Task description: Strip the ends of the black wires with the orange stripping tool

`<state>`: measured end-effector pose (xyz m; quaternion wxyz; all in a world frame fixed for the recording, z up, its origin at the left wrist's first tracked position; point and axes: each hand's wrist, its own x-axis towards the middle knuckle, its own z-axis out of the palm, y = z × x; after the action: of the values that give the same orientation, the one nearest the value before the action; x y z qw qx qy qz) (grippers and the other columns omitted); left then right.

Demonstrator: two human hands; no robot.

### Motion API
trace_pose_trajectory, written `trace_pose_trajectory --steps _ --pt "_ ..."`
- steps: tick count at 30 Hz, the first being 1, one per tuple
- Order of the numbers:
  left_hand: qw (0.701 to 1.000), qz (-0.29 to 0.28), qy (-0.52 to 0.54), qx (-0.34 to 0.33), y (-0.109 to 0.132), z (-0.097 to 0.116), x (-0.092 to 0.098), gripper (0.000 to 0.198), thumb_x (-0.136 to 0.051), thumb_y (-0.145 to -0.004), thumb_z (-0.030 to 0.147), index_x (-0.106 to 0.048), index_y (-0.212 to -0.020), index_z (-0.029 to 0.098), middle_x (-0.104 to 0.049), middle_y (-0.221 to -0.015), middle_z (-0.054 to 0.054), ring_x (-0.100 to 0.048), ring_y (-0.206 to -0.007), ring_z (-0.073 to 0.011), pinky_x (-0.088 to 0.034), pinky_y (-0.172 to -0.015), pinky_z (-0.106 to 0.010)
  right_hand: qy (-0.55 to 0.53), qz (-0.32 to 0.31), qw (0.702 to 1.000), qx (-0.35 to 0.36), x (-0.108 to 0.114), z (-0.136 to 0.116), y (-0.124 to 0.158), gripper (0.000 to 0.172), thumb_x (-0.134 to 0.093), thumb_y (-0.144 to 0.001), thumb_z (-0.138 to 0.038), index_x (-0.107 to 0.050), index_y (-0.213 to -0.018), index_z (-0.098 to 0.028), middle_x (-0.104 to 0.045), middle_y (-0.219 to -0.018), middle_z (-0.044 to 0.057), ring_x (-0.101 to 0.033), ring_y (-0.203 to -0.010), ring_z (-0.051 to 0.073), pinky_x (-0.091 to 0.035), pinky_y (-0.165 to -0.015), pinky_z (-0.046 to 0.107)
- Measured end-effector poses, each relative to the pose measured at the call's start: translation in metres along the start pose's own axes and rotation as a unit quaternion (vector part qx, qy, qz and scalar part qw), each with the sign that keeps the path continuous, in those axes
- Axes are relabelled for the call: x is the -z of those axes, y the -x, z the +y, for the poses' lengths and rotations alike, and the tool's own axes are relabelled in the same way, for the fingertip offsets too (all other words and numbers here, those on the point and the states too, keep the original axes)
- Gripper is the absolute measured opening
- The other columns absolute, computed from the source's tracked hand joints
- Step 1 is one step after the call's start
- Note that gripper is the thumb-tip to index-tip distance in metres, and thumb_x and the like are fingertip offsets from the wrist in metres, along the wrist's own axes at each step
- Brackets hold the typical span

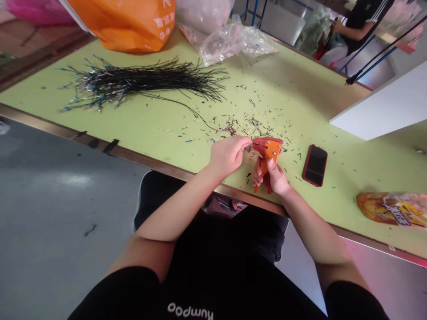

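Wire-working workshop or small factory floor: a long green workbench (293, 89) strewn with snipped insulation scraps (253, 129), a heap of black wires (133, 82) with blue-tipped ends, an orange wire stripper (267, 153), a big orange plastic bag (123, 22) at the far edge, a plain grey floor (66, 186), and a co-worker (356, 31) seated nearby.

Illumination is bright and diffuse, with no distinct light source in view. The desk (300, 102) is evenly exposed, and shadows beneath the left hand (228, 155) and right hand (276, 178) are soft. A pale glare patch lies on the grey floor (73, 180). Wide-angle distortion bends straight edges towards the frame borders. Fine detail appears slightly soft.
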<state>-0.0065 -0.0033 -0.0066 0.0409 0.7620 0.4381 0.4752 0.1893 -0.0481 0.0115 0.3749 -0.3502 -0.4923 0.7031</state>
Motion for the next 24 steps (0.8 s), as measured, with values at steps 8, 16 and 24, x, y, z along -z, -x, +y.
trace_pose_trajectory --steps 8,16,24 --pt "1.0 0.014 -0.026 -0.004 0.0004 0.0052 0.0037 0.039 -0.041 -0.093 0.009 -0.076 -0.105 0.022 -0.085 -0.094 -0.003 -0.08 -0.085 -0.0167 -0.059 -0.072 -0.026 0.018 0.019 0.999 0.026 -0.0082 0.0022 0.0018 0.065 -0.069 -0.085 -0.085 -0.054 -0.069 -0.024 -0.045 -0.049 -0.007 -0.046 -0.041 0.014 -0.045 -0.046 0.032" --pt "1.0 0.001 0.007 0.023 -0.0001 0.0029 0.0016 0.033 -0.042 -0.101 0.017 -0.075 -0.104 0.022 -0.084 -0.093 -0.004 -0.08 -0.086 -0.0181 -0.059 -0.075 -0.027 -0.015 -0.021 1.0 0.008 -0.0048 0.0009 0.0002 0.067 -0.065 -0.082 -0.092 -0.058 -0.075 -0.026 -0.049 -0.056 -0.004 -0.052 -0.049 0.018 -0.053 -0.055 0.037" --pt "1.0 0.013 0.0 0.022 0.0004 -0.0005 0.0029 0.036 -0.039 -0.108 0.024 -0.075 -0.104 0.022 -0.083 -0.09 -0.004 -0.078 -0.08 -0.0184 -0.056 -0.071 -0.028 -0.057 -0.072 0.996 0.002 0.0011 0.0002 -0.0003 0.073 -0.057 -0.085 -0.094 -0.065 -0.087 -0.022 -0.062 -0.068 0.001 -0.065 -0.064 0.021 -0.06 -0.068 0.037"
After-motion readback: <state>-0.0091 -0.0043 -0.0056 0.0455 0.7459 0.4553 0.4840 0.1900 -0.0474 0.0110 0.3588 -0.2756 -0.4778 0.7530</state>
